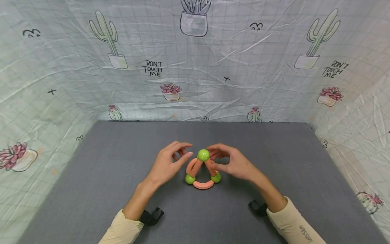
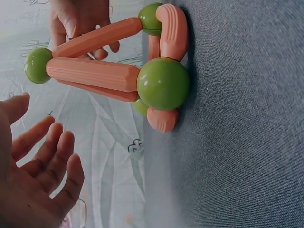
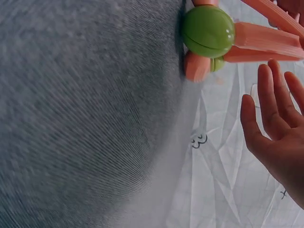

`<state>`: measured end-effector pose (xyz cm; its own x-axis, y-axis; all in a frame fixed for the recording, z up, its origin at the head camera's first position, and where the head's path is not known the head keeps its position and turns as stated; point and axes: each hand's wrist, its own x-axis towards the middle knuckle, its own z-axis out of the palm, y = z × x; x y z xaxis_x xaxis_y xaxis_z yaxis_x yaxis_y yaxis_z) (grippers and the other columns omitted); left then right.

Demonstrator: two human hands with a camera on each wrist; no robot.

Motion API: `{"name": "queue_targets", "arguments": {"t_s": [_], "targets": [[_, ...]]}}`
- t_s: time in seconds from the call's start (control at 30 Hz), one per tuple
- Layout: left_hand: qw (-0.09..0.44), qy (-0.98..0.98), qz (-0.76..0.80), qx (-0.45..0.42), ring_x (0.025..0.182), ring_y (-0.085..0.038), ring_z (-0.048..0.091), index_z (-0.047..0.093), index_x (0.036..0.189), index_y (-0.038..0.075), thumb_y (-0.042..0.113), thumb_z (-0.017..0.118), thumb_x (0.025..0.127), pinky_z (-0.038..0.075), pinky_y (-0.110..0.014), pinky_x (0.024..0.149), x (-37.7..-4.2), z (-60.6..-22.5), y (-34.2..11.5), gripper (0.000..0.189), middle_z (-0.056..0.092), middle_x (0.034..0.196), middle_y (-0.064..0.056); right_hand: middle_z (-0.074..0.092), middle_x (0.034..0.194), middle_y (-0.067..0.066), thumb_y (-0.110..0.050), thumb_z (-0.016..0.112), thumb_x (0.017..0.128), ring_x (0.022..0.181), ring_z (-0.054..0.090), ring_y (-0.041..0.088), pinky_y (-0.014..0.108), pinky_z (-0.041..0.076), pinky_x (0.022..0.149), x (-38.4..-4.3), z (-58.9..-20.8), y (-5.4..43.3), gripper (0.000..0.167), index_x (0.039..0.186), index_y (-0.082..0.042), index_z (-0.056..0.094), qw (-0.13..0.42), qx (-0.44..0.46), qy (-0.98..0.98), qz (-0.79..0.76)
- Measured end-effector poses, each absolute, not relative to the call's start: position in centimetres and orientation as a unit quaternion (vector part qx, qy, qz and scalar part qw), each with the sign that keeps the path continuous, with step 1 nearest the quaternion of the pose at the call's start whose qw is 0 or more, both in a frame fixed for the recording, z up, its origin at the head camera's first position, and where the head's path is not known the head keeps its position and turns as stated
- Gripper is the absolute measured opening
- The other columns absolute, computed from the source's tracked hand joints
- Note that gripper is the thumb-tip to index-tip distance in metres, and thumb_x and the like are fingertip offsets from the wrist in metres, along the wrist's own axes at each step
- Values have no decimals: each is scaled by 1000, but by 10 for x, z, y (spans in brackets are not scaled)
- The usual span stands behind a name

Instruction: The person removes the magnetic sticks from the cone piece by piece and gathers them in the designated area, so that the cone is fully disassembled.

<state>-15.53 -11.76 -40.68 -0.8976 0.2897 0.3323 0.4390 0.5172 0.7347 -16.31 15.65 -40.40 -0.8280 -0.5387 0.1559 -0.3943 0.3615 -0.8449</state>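
A pyramid-shaped toy frame stands on the grey table, built of salmon-coloured rods (image 2: 92, 73) and green balls (image 2: 164, 84). One green ball (image 1: 203, 155) tops it, where straight rods meet; curved salmon pieces (image 1: 203, 185) link the balls at its base. To its left, my left hand (image 1: 167, 163) is held with loosely bent fingers and nothing in its grasp. On the other side is my right hand (image 1: 238, 163), fingers spread and relaxed, its fingertips close by the top ball and its thumb overlapping a rod in the head view. The right wrist view shows its palm bare.
The grey tabletop (image 1: 122, 189) reaches back to a pale hanging cloth (image 1: 201, 67) printed with cacti, which also rises along both sides. Black straps (image 1: 151, 217) sit at both wrists, by the cream sleeves (image 1: 122, 228).
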Motion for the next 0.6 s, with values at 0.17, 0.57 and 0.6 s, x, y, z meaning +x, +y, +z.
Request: {"name": "queue_targets", "arguments": {"t_s": [0.17, 0.57, 0.6], "targets": [[64, -856, -466, -214, 88, -8, 60, 72, 126, 27, 35, 71, 101, 54, -28, 78, -155, -407, -117, 27, 64, 96, 6, 73, 118, 3, -21, 83, 91, 106, 71, 19, 59, 52, 103, -163, -409, 152, 52, 139, -14, 63, 92, -277, 817, -497], [24, -836, -504, -217, 93, -11, 62, 71, 127, 29, 33, 71, 101, 54, -30, 81, -154, -408, -115, 26, 67, 101, 4, 74, 99, 0, -24, 80, 94, 91, 71, 18, 37, 56, 77, -162, -420, 140, 51, 142, -22, 62, 115, -269, 790, -538], [20, -832, -509, -218, 93, -11, 63, 71, 128, 28, 32, 71, 101, 54, -30, 82, -154, -407, -115, 27, 67, 102, 4, 74, 100, 0, -24, 80, 94, 90, 72, 18, 35, 56, 74, -162, -420, 139, 52, 143, -21, 62, 118, -266, 788, -543]]}}
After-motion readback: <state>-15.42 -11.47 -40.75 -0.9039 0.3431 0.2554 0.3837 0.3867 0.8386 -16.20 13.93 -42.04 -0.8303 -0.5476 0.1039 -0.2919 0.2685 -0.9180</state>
